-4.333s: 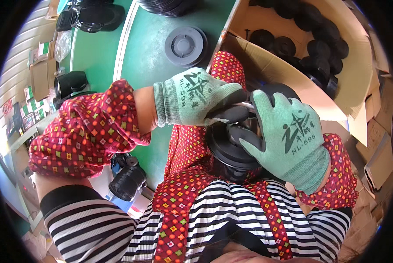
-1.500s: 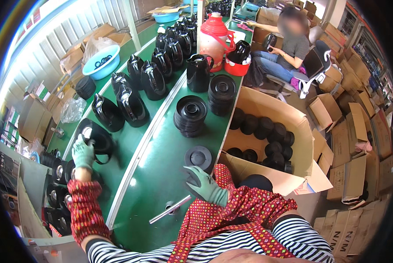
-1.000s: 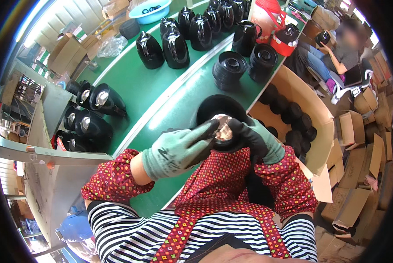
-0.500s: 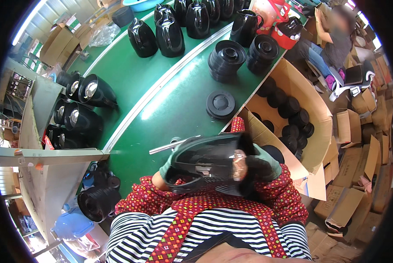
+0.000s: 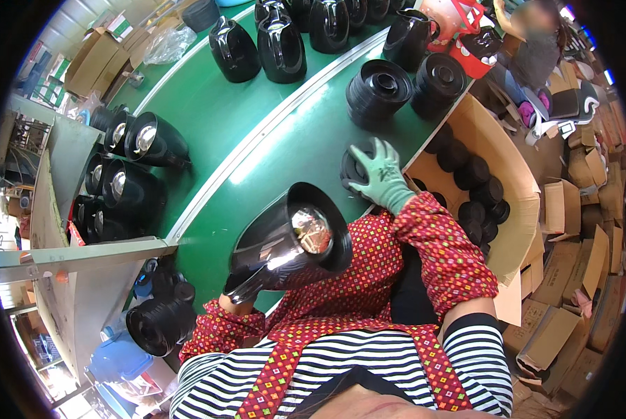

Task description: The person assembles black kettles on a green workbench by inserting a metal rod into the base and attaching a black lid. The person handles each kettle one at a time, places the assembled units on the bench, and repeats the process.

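A glossy black jug [image 5: 261, 241] is tilted in front of me, its round opening toward the right and a shiny metallic inside showing. My left hand [image 5: 237, 304] holds it from behind at its lower left; the wrist shows, but the fingers are hidden by the jug. Farther right, my right hand [image 5: 384, 174], in a pale green glove, is closed over a black round disc [image 5: 348, 167] on the green table, thumb and fingers around its edge. Whether the disc is lifted I cannot tell.
Two stacks of black discs [image 5: 378, 91] stand beyond my right hand. Several black jugs [image 5: 282, 52] line the table's far side, others lie at left. An open carton [image 5: 519, 209] with black round parts is at right. A person [image 5: 536, 52] sits far right.
My right hand has left the jug and moved forward onto the black disc. The jug has turned, its opening now facing more upward and toward me.
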The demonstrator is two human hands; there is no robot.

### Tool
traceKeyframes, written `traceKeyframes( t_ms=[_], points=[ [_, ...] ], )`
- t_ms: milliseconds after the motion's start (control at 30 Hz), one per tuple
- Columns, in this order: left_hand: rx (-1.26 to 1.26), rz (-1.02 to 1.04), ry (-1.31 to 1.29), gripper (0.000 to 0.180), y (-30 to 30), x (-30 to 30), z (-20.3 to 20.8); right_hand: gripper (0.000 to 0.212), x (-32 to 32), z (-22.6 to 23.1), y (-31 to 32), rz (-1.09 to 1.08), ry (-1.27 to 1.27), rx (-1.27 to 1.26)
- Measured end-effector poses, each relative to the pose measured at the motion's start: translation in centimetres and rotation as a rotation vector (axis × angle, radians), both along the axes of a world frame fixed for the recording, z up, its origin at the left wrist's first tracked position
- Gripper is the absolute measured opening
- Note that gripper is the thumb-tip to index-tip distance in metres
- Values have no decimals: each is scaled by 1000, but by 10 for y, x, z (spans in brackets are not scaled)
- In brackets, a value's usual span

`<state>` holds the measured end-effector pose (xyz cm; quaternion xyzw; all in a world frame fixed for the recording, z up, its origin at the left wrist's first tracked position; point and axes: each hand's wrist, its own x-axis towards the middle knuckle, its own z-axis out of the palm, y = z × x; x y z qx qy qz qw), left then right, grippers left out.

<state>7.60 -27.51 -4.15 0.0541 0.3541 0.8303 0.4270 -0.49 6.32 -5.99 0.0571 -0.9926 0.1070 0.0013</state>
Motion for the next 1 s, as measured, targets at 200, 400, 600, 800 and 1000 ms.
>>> traceKeyframes(
  t_ms=[200, 400, 600, 800, 1000],
  points=[
    [-42, -14, 97, 49, 15, 9, -5, 87, 97, 99, -5, 101, 161, -1019],
    [-42, -72, 108, 46, 39, 21, -5, 91, 177, 151, -12, 33, 159, -1078],
    [-75, -90, 33, 50, 67, 33, 12, 95, 217, 147, 1, 106, 291, -1120],
    [-75, -314, 145, 53, 67, 5, -12, 97, 233, 140, 21, 203, 420, -1042],
    [-133, -237, 387, 47, 92, 16, 49, 94, 237, 143, 25, 301, 618, -876]
  ],
)
